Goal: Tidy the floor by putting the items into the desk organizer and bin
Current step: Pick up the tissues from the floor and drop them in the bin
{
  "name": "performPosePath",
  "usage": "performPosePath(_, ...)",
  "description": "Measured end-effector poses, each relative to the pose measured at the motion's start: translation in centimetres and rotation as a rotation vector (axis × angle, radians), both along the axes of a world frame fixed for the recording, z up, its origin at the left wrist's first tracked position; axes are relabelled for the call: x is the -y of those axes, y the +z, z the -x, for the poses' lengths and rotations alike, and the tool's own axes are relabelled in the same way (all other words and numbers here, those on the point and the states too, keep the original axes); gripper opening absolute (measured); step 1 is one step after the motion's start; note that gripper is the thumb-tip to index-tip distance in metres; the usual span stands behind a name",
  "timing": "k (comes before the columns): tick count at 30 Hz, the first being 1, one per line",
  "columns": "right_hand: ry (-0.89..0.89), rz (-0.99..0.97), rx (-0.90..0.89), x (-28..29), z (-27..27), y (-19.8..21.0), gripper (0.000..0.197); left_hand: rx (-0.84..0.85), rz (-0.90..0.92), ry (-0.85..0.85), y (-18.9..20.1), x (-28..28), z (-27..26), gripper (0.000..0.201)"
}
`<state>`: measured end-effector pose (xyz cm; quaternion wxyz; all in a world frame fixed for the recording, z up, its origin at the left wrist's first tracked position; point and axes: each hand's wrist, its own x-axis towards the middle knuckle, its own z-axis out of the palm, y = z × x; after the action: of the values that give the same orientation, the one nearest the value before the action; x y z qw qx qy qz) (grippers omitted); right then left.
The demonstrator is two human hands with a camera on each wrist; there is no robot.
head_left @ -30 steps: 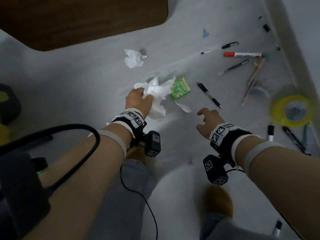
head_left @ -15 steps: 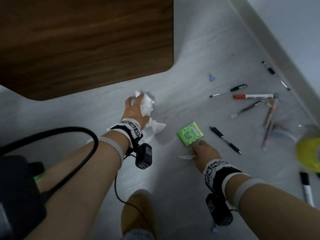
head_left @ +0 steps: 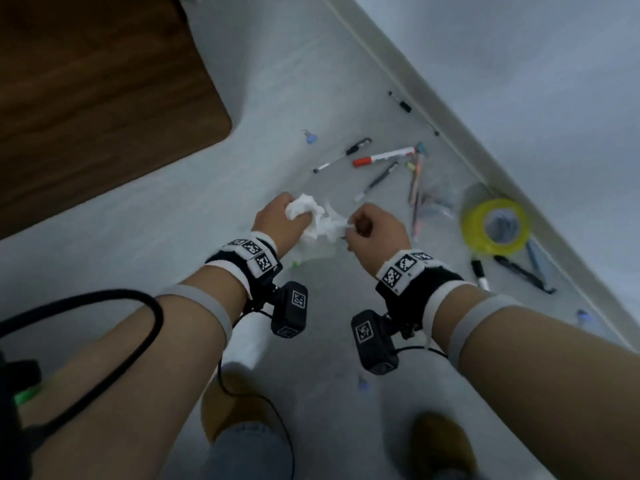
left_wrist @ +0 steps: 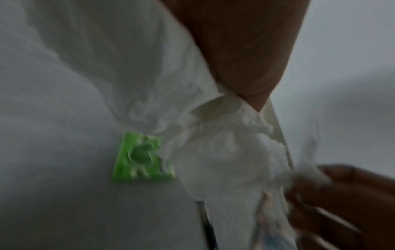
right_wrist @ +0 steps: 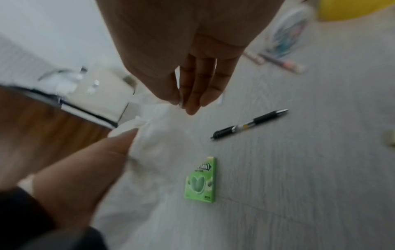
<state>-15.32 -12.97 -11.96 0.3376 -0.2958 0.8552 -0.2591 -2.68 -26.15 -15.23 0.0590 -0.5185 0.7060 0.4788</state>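
Bare floor (head_left: 138, 209) lies open left of the hands; pens (head_left: 381, 157) and a yellow tape roll (head_left: 474, 233) crowd their right.

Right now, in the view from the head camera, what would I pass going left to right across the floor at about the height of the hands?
Wooden tabletop → left hand gripping crumpled tissue → right hand pinching a tissue scrap → pink pen → yellow tape roll.
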Motion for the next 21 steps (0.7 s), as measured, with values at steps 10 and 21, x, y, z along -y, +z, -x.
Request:
performPosePath(10, -0.471, -0.084, 0.053, -20.1, 4.1, 15.6, 0.005, -0.317, -0.635, -0.120, 15.9, -21.5, 9.7, 0.023)
performPosePath(21, -0.376, -0.016, 0.310, -30.6, 3.7, 30.8, 0.075, -0.101, -0.558, -0.243, 34.2, -27.6, 11.2, 0.017)
